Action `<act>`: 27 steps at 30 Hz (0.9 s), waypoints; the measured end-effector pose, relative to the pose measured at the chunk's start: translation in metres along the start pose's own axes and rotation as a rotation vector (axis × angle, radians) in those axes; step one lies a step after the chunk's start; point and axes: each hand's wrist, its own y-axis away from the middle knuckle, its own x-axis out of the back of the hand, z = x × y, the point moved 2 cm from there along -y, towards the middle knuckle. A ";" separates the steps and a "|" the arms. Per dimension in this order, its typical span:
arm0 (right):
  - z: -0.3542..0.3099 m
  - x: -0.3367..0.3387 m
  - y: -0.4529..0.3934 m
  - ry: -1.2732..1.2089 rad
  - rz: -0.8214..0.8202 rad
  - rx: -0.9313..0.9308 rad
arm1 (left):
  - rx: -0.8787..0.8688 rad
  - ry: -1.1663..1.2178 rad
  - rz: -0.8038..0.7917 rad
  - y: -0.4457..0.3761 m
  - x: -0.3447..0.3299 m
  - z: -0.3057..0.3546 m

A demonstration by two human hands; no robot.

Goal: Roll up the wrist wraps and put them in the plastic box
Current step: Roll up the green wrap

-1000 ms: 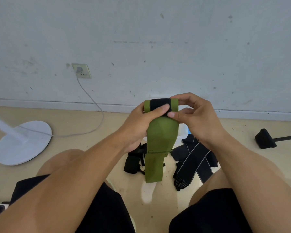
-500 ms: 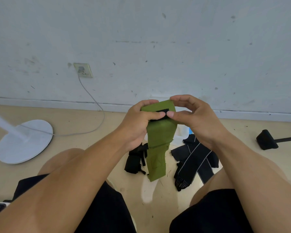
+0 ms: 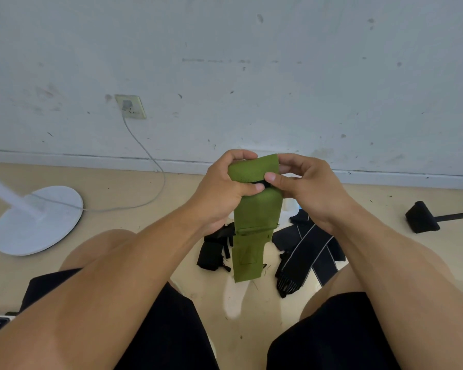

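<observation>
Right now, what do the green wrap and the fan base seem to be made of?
Green wrap: looks like woven elastic fabric, matte; it bends softly and shows a stitched seam. Fan base: probably white plastic, though painted metal is possible; a smooth, even disc with a faint sheen.

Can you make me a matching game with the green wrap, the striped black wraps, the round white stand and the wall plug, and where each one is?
Things:
1. green wrist wrap
2. black striped wraps
3. round white stand base
4. wall socket

Places:
A. on the wall, with a cord plugged in
B. lying on the floor below the right hand
C. on the floor at the far left
D. held up by both hands, the left hand included, lower end hanging down

Pairs: 1-D, 2-B, 3-C, 4-A
</observation>
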 end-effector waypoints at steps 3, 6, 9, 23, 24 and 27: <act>0.000 -0.002 0.001 -0.003 0.023 0.001 | 0.011 -0.011 0.023 -0.001 0.001 -0.001; -0.003 0.001 0.002 -0.022 0.055 0.051 | 0.067 0.074 -0.006 0.000 -0.001 0.002; -0.007 0.005 0.002 -0.020 0.060 0.123 | 0.156 0.084 -0.106 0.001 -0.003 0.004; -0.008 0.000 0.005 -0.024 -0.056 0.054 | 0.090 0.136 0.064 -0.002 0.007 0.005; -0.008 0.000 0.004 -0.023 -0.053 0.047 | 0.079 0.139 0.062 -0.002 0.007 0.005; -0.008 -0.003 0.004 -0.015 -0.091 0.004 | 0.062 0.173 0.065 -0.002 0.007 0.006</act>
